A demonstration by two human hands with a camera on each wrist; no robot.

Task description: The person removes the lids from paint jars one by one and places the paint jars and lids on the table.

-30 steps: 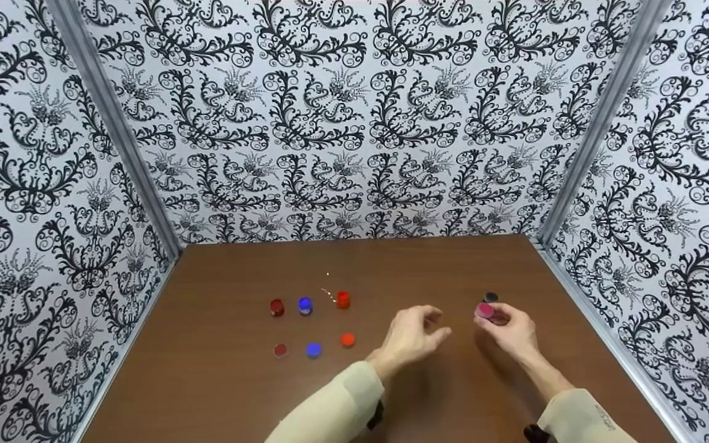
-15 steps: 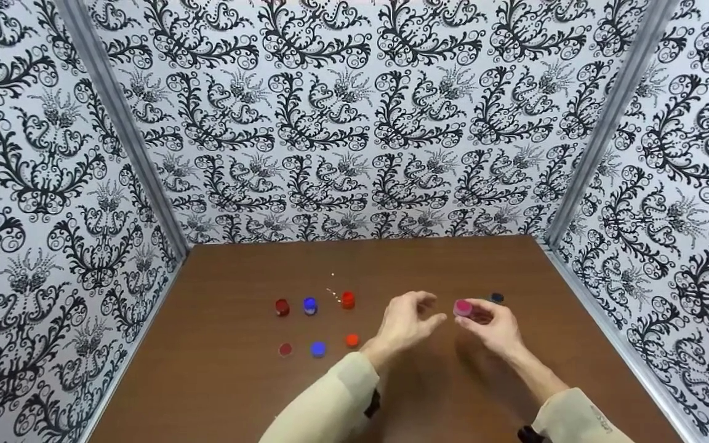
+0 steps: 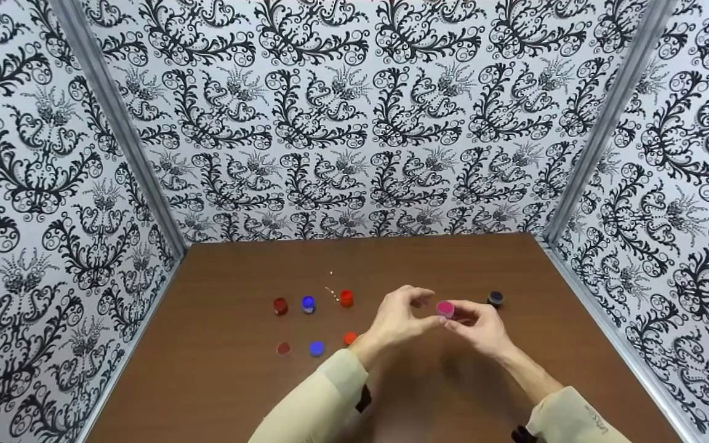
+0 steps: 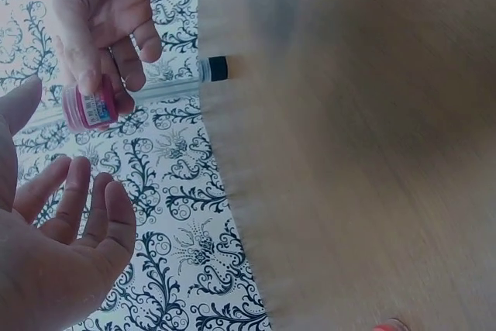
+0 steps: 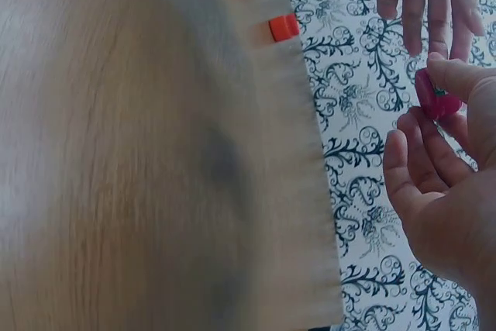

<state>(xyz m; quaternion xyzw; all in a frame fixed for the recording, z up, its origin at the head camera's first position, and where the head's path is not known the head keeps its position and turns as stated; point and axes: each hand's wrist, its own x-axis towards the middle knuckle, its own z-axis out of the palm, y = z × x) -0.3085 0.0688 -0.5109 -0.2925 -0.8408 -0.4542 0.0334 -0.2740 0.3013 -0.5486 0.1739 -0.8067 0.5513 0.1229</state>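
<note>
My right hand [image 3: 480, 329] pinches a small pink paint jar [image 3: 445, 308] between thumb and fingers, above the table. The jar's pink lid is on, and a label shows on its side in the left wrist view. Close beside the jar is my left hand [image 3: 396, 319], fingers spread and slightly bent, holding nothing. Its thumb tip comes near the jar in the head view; whether they touch, I cannot tell. In the left wrist view a gap shows between the left fingers [image 4: 74, 184] and the jar.
Behind my right hand stands a black-topped jar [image 3: 495, 299]. Left lie a dark red jar [image 3: 280, 306], a blue jar [image 3: 308, 304] and an orange-red jar [image 3: 346, 298]. Before them are a dark red lid [image 3: 284, 349], blue lid [image 3: 316, 348] and orange-red lid [image 3: 349, 338]. Patterned walls enclose the table.
My right hand has carried the pink paint jar leftward to my left hand, leaving the black-topped jar in fuller view. My left hand has shifted slightly left and away from me.
</note>
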